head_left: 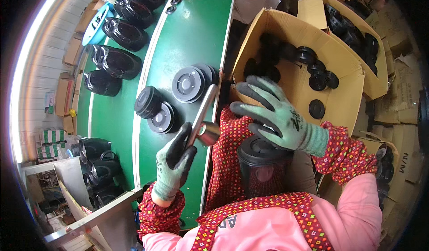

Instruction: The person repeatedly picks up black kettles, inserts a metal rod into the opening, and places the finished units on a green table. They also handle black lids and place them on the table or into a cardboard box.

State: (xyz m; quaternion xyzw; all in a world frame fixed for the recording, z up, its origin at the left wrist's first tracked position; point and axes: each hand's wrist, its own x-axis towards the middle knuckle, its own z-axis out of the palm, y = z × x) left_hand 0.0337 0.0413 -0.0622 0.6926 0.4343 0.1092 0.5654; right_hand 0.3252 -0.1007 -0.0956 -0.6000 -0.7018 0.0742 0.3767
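My left hand [173, 161], in a pale green glove with dark coated fingers, grips a silver metal tool [203, 112] over the green table's edge. The tool has a long bar and a short shiny cylinder beside my fingers. My right hand [275, 117], gloved alike, is open with its fingers spread and holds nothing. Just below it a black cylindrical container [263, 166] with a round black top stands upright at my lap. On the table left of the tool, round black lid-like parts [187, 84] lie in stacks, with more parts [149, 102] nearer my left hand.
An open cardboard box [339, 103] on the right holds loose round black parts. Behind it is another carton [380, 67] with black parts. Glossy black housings [116, 62] line the table's far left side. Black pitcher-like pieces [100, 170] stand at the lower left.
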